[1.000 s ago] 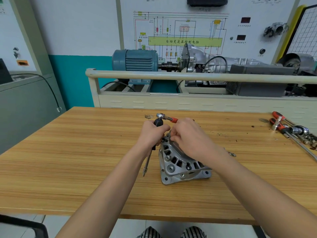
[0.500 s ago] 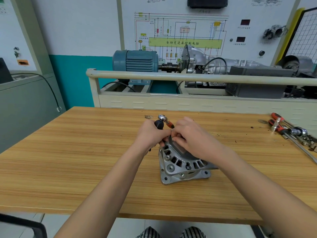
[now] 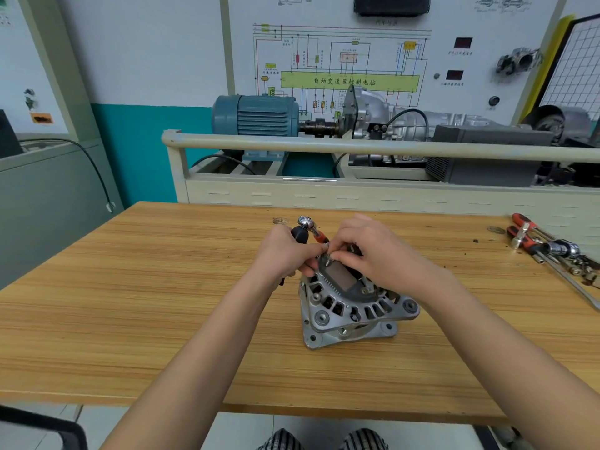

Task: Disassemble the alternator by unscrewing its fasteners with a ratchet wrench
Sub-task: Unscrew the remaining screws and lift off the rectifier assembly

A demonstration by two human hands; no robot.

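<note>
A silver alternator (image 3: 349, 311) stands on the wooden table (image 3: 162, 303), its slotted housing and dark rear plate facing me. My left hand (image 3: 285, 254) grips a black-handled screwdriver (image 3: 299, 234) at the alternator's far left edge. Behind that hand a ratchet wrench (image 3: 308, 224) with a chrome head and red-black handle lies on the table. My right hand (image 3: 376, 254) rests over the alternator's top, its thumb and fingertips pinching a small silver screw (image 3: 328, 260) at the rear plate.
Several red-handled tools, sockets and a long bar (image 3: 552, 251) lie at the table's right edge. A small washer (image 3: 281, 220) sits on the table behind the wrench. A beige rail (image 3: 357, 146) and a motor training stand rise past the far edge.
The screwdriver shaft that hung down beside the alternator a second ago is now hidden under my left hand. My right hand shifted right, uncovering the dark rear plate, and its fingertips now pinch the screw.
</note>
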